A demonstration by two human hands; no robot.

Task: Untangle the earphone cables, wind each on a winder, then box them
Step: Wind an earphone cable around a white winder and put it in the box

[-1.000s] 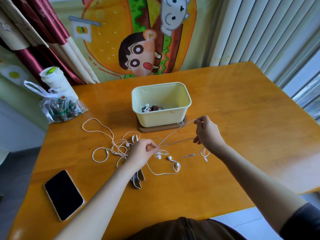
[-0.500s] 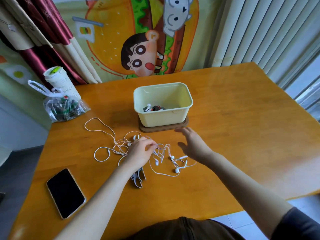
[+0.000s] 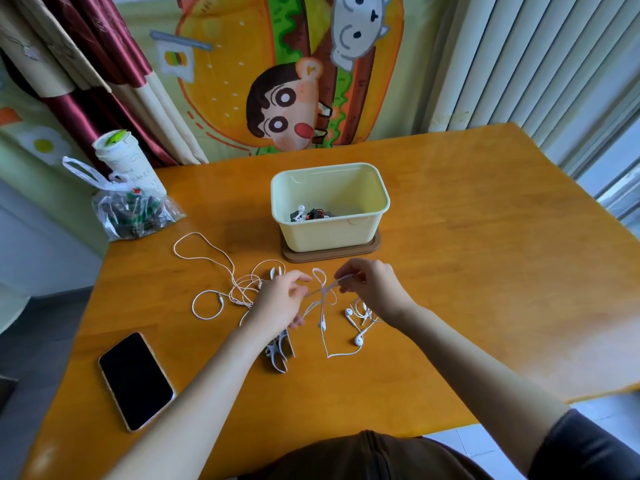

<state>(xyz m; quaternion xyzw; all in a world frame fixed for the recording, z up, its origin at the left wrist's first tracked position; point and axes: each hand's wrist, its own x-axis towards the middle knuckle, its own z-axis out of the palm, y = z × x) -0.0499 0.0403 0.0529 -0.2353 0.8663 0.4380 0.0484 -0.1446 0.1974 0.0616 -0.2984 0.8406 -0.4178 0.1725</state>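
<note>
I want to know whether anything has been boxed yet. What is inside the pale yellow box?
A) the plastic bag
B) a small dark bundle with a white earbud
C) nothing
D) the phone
B: a small dark bundle with a white earbud lies on the floor of the box, toward its left end, while the phone and the plastic bag sit on the table outside it.

One cream box [image 3: 329, 233], one phone [image 3: 135, 381], one plastic bag [image 3: 133, 216] and one cup [image 3: 126, 161] are counted on the worktop [image 3: 485, 271]; perhaps three tangled earphone cables [image 3: 242, 289] are made out.
</note>
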